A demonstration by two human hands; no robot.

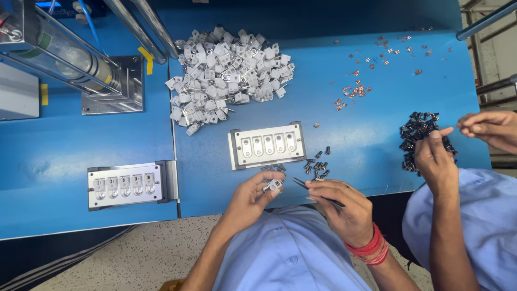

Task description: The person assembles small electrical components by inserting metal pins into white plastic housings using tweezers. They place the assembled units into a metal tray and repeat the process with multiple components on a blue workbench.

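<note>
A small white plastic part (272, 186) is pinched in the left hand (249, 200) above the table edge (226, 207); tweezers (315, 193) are gripped in the right hand (344, 210); a slip could likely drop it floorward.

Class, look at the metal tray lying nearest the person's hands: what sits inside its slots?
The metal tray has five slots, each holding a pale, rounded insert. What lies beneath the inserts is covered.

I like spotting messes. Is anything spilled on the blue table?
Yes. Tiny copper-coloured bits lie scattered loosely across the blue table, unlike the heaped white parts. A few small dark pieces also lie loose beside the metal tray.
</note>
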